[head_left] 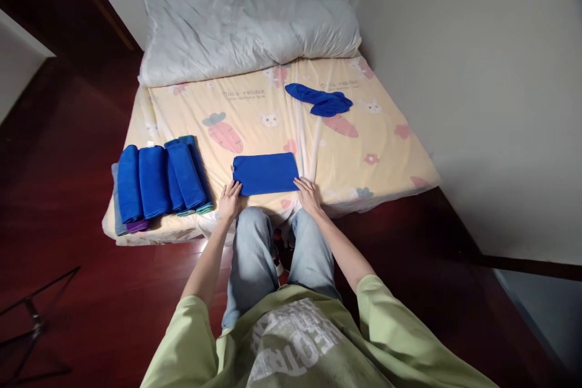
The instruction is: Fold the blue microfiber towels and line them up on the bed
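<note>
Low against a white wall, the bed (318, 157) with its pale yellow carrot-and-rabbit sheet carries everything you are handling, and dark red wooden floor surrounds it. Your left hand (230, 200) lies flat at the near left corner of the folded blue towel (265, 173), fingers (234, 189) stretched out and open, their tips touching the towel's edge and gripping nothing. Your right hand (308, 194) does the same at the near right corner, fingers (301, 182) spread and open, resting on the sheet right at the towel's edge; whether they press on the cloth itself you cannot tell from here. The towel is a neat flat rectangle lying close to the bed's near edge, between your two hands and just beyond your knees in light blue jeans. To the left of that towel, well apart from it, a row of rolled blue towels (159, 179) lies side by side near the bed's left corner, with a purple edge and a green edge showing at their near ends. Beyond the folded towel and to its right, a crumpled blue cloth (322, 100) lies loose on the sheet. Farther still beyond the towel, a white duvet (245, 12) is bunched at the head of the bed.
</note>
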Available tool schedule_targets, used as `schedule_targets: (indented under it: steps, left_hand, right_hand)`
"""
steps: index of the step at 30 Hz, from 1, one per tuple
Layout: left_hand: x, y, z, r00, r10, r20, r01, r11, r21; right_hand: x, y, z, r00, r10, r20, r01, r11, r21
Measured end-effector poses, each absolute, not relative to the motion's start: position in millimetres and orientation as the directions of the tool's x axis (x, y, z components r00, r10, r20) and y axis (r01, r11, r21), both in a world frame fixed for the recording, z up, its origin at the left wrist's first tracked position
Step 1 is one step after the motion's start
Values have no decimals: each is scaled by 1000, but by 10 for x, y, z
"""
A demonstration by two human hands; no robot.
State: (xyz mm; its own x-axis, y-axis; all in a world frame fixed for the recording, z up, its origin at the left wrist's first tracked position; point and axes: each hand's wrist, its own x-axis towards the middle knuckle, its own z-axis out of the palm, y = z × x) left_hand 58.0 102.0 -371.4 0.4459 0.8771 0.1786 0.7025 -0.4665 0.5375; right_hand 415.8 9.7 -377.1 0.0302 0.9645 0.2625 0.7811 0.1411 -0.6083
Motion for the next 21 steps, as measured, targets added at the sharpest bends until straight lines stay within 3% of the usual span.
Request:
schedule_targets:
  steps: [4,8,16,21]
  left_hand:
    - [371,856,-3694,468,868,168,630,-461,625]
    - [357,762,-3682,311,935,172,572,-328,752]
    - [468,899,-3694,221,959,179,573,-276,772]
    - [506,900,-3756,20,991,135,555,-124,822]
  right_hand:
    - [4199,-63,-3763,37,959,282,716,171,-677]
    - [4222,-39,-3807,153,955,256,654,96,-751]
    - [4326,109,-3877,208,951,229,569,73,-819]
    - [4350,140,-3924,289,940,183,542,-2,-841]
